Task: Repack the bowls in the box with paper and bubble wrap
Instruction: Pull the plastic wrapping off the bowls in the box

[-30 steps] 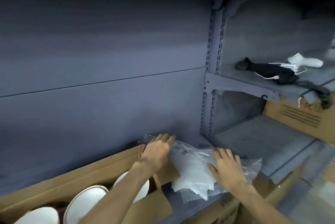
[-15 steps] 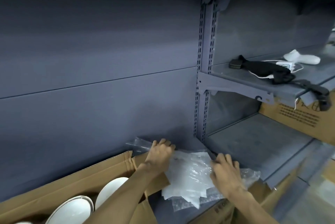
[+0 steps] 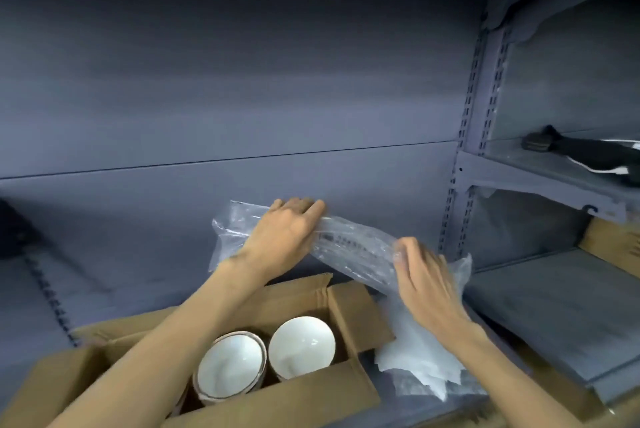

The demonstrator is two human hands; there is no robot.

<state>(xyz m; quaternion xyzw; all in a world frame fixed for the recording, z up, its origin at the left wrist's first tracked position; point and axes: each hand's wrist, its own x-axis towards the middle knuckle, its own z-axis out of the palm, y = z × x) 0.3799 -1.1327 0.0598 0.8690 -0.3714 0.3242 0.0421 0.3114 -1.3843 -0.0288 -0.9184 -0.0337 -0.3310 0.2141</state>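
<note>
Gripping bubble wrap [image 3: 349, 247] w/ both hands, left hand [image 3: 282, 233], right hand [image 3: 424, 275], above box [image 3: 349, 303] rim.

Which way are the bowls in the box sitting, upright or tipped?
Upright. Two white bowls stand side by side in the open cardboard box, mouths up with their insides showing. Any others are hidden by the left forearm.

Grey shelf [image 3: 554, 306]: open box [image 3: 311, 400], paper [image 3: 412, 355].
</note>
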